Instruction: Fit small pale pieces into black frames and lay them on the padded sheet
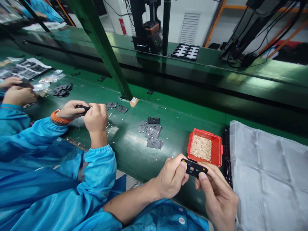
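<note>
While our left hand (171,179) and right hand (218,195), fingers closed, pinch one black slotted plate (193,169) just before the red bin (217,150), dark loose plates (154,143) lie left of this bin; which are finished, we cannot tell.

Glare on the bench (172,128) — upper left blurred.

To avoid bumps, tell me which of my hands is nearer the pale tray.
Right. Your right hand is by the left edge of the pale tray; your left hand is farther left, at the other end of the black part both hold.
</note>
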`<action>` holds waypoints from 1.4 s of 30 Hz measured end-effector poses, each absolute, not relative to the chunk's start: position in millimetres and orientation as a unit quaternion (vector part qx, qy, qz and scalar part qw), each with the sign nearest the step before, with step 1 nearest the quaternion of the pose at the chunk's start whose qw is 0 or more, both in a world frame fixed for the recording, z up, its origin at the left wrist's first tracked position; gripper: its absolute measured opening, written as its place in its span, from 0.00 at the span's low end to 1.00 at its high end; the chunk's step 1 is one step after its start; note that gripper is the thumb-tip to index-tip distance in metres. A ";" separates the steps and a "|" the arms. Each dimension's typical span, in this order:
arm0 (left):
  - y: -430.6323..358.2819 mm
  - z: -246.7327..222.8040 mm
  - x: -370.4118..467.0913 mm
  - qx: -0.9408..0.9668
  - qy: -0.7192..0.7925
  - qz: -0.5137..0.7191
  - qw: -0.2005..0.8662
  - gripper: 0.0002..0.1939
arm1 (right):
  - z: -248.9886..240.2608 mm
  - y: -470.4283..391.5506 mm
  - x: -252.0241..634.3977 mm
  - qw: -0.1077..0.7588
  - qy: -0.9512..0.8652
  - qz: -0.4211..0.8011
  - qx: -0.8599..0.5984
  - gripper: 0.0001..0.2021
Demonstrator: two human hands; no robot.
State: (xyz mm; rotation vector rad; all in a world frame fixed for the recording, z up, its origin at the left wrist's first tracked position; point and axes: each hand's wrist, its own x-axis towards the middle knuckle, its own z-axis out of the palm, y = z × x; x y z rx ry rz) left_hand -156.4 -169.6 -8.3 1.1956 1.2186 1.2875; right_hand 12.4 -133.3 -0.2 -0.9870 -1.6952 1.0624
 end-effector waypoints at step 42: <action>-197.1 8.2 -155.8 0.499 0.542 0.439 0.515 0.18 | -15.2 -142.0 5.7 0.444 -0.468 0.628 -0.434 0.14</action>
